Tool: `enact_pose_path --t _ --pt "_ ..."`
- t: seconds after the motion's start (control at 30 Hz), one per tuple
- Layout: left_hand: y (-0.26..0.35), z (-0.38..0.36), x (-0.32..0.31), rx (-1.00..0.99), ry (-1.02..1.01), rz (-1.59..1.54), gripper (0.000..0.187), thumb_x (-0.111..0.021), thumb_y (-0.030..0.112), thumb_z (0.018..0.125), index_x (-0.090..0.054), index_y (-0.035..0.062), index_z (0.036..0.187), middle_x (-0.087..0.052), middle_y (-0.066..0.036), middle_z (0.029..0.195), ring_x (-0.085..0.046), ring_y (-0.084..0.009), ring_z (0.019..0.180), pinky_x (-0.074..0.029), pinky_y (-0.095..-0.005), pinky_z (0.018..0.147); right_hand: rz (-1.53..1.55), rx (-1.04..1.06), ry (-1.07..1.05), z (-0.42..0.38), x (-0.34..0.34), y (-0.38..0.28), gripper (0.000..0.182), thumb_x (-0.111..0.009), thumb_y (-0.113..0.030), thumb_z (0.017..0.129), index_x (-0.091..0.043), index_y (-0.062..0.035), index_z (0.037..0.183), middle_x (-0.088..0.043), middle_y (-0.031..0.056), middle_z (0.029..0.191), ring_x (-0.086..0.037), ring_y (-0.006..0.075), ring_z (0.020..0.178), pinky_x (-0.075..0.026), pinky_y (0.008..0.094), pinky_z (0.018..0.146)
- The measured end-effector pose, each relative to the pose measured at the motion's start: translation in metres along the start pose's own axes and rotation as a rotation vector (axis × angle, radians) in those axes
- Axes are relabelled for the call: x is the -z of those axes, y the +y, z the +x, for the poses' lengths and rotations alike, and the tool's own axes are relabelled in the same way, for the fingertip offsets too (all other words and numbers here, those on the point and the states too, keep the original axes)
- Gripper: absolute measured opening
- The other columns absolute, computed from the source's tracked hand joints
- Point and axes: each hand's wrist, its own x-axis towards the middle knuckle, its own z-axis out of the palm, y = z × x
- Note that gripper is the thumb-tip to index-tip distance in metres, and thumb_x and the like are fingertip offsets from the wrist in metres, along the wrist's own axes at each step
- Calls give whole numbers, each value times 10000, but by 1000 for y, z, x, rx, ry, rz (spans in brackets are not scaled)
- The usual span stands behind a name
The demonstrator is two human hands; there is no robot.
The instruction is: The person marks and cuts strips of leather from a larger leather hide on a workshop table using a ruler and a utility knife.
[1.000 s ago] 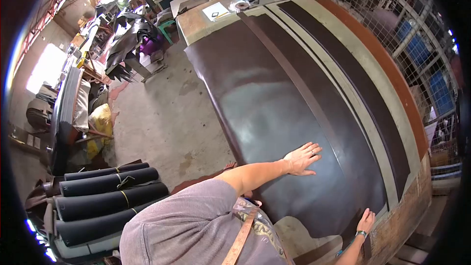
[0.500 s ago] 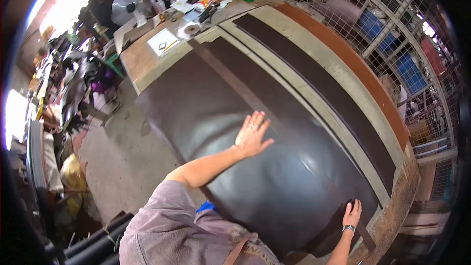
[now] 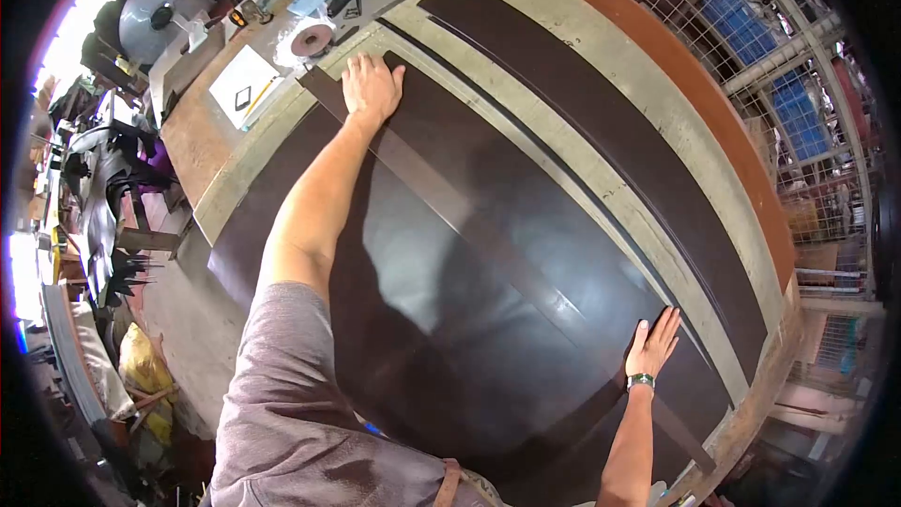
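A large sheet of dark brown leather (image 3: 441, 319) covers much of the worktable. My left hand (image 3: 372, 91) lies palm down with fingers stretched at its far end, beside one end of a long, flat, brown straight strip (image 3: 488, 253). This strip runs across the sheet towards the near right corner. Close to the sheet's right edge, my right hand (image 3: 651, 345) rests flat with its fingers extended, just right of the strip. A separate dark leather strip (image 3: 601, 141) lies parallel to that edge, farther right.
Beyond the dark strip is a tan-orange leather piece (image 3: 676, 94), with a wire mesh partition (image 3: 770, 66) behind. A tape roll (image 3: 312, 39), white paper with a pencil (image 3: 242, 84) and a fan (image 3: 161, 14) are at the far end. Hanging dark scraps (image 3: 94, 197) stand left.
My left hand has slid from the sheet's middle to its far end. My right hand has moved forward along the right side. The view has shifted with my head.
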Motion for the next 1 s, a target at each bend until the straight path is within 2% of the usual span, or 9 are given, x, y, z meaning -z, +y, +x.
enact_pose_path --t 0.07,0.13,0.3,0.6,0.73,0.83,0.9,0.97,1.0 --pt "-7 15 3 -9 -16 4 590 -572 509 958 -631 -36 1176 -603 -253 1309 -541 -384 1266 -412 -504 1047 -6 0 6 0 -1 0 794 -222 -632 1030 -178 -102 1620 -140 118 1691 -120 277 1562 -91 503 1258" --pt "-14 31 1 60 -61 -35 607 -578 563 946 -646 -13 1127 -699 -212 1146 -634 -368 1137 -412 -488 1010 -10 9 17 2 -1 0 784 -235 -616 1034 -180 -96 1619 -144 122 1689 -129 284 1560 -96 502 1257" --pt "-22 53 -11 -73 -164 -119 468 -532 494 995 -700 57 979 -741 -180 933 -698 -356 945 -424 -471 924 -9 6 43 -1 -4 1 766 -259 -591 1041 -188 -91 1617 -150 128 1687 -140 291 1558 -107 506 1254" --pt "-11 76 -38 -148 -57 -214 384 -525 411 1004 -692 72 937 -727 -185 927 -685 -379 940 -440 -512 874 2 9 78 13 -5 -2 748 -262 -558 1050 -193 -69 1612 -156 160 1681 -141 311 1556 -127 513 1248" --pt "-5 83 -39 -115 -125 -182 366 -529 401 999 -674 73 928 -724 -182 956 -674 -381 966 -435 -521 894 15 -5 70 14 -2 -4 764 -263 -566 1044 -181 -62 1612 -160 162 1680 -124 308 1560 -118 508 1251" --pt "-7 84 -39 -108 -92 -134 386 -503 418 1005 -672 70 1021 -714 -208 996 -670 -394 1015 -466 -529 924 -13 -12 80 16 -3 -4 775 -301 -564 1029 -227 -44 1598 -192 176 1669 -189 317 1543 -145 506 1244" --pt "2 82 -24 -75 -125 71 393 -482 406 1011 -674 76 1101 -717 -206 1055 -673 -393 1069 -502 -505 953 -14 61 130 21 1 -5 737 -409 -505 1009 -330 -12 1552 -241 202 1644 -263 346 1508 -192 505 1227" --pt "2 80 -23 -207 -95 409 397 -449 384 1038 -685 76 1122 -704 -186 1136 -706 -361 1027 -563 -478 873 66 -12 4 22 38 -37 683 -568 -388 952 -426 24 1477 -296 234 1609 -289 383 1484 -228 495 1212" --pt "2 76 -39 -69 -210 300 405 -426 367 1054 -685 70 1147 -694 -193 1133 -709 -360 976 -568 -493 838 68 -16 30 19 36 -31 727 -565 -442 950 -406 11 1496 -307 227 1609 -272 374 1498 -228 508 1209"
